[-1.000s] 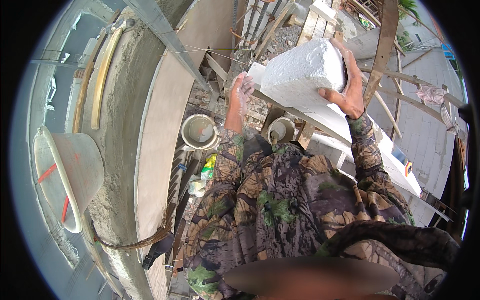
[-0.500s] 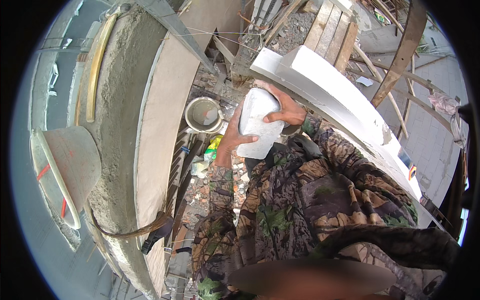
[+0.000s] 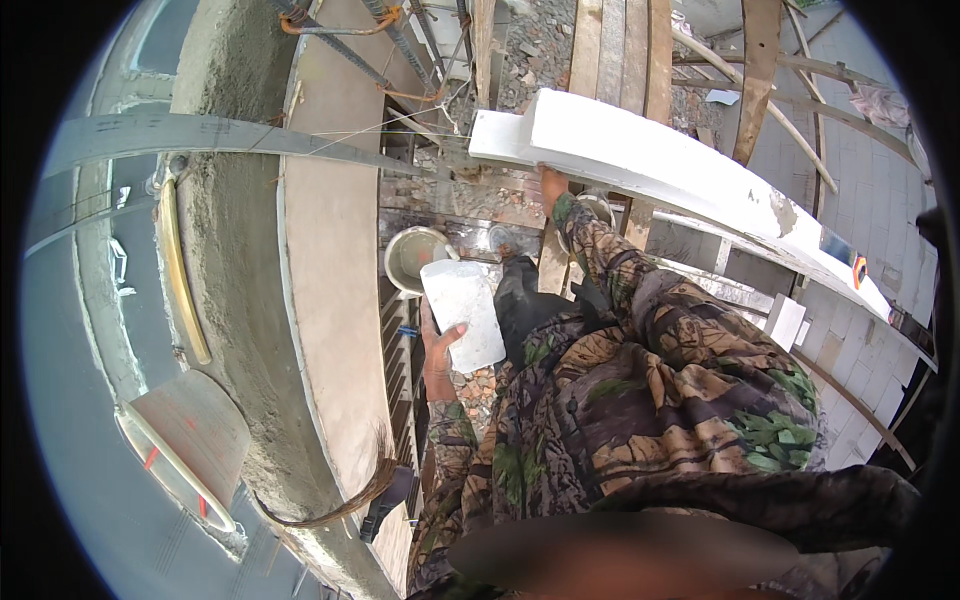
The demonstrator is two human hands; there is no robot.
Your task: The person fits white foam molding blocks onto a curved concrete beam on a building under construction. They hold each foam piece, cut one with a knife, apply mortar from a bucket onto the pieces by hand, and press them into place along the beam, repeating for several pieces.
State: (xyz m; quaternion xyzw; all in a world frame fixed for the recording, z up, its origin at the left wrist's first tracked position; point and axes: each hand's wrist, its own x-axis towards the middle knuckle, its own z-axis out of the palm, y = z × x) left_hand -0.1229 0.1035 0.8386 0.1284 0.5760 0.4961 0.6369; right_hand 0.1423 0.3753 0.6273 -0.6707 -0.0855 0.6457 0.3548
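White rectangular masonry block (image 3: 467,316) held one-handed, near mid-view

Gripped along the eight o'clock edge by the left hand (image 3: 438,352), with thumb laid over the upper face, apparently to pinch the weight against fingers hidden beneath. Slightly tilted, with one corner overlapping a pale round bucket (image 3: 394,256) at eleven o'clock; touching or apart, impossible to judge from above. Toward one o'clock, under the edge of a long white masonry row (image 3: 660,160), probably for steadying: right hand (image 3: 552,188), with fingers out of sight, so spread or curled, impossible to say. Partly masked by the camouflage-patterned sleeve (image 3: 602,240): second round bucket (image 3: 600,204). Cut off at one o'clock: timber planks (image 3: 622,50).
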